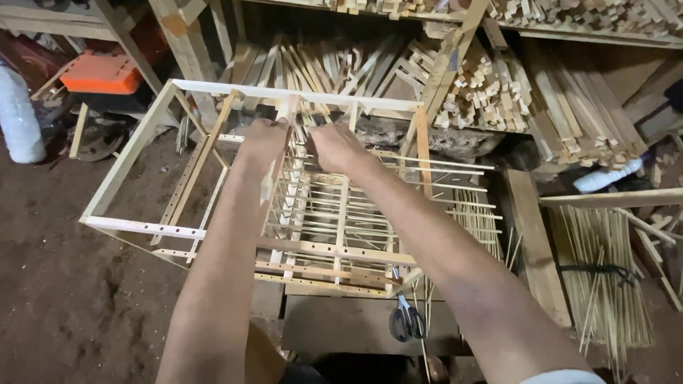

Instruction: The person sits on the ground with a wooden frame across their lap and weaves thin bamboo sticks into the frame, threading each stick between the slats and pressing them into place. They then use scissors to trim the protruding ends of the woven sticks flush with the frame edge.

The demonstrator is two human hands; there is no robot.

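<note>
Head view: both hands at the far rail of a wooden cage frame

Head camera looks down two bare forearms reaching into the open wooden frame (142, 227). Left hand (262, 136) is clenched around an upright slat (284, 117) just under the frame's far top rail. Right hand (334, 146), close beside it, pinches thin bamboo sticks (398, 160) that run off to its right through drilled rails. Below both wrists lie rows of sticks already threaded. Scissors (407, 320) rest near the right elbow; a tied stick bundle (601, 277) lies well right of that arm
</note>
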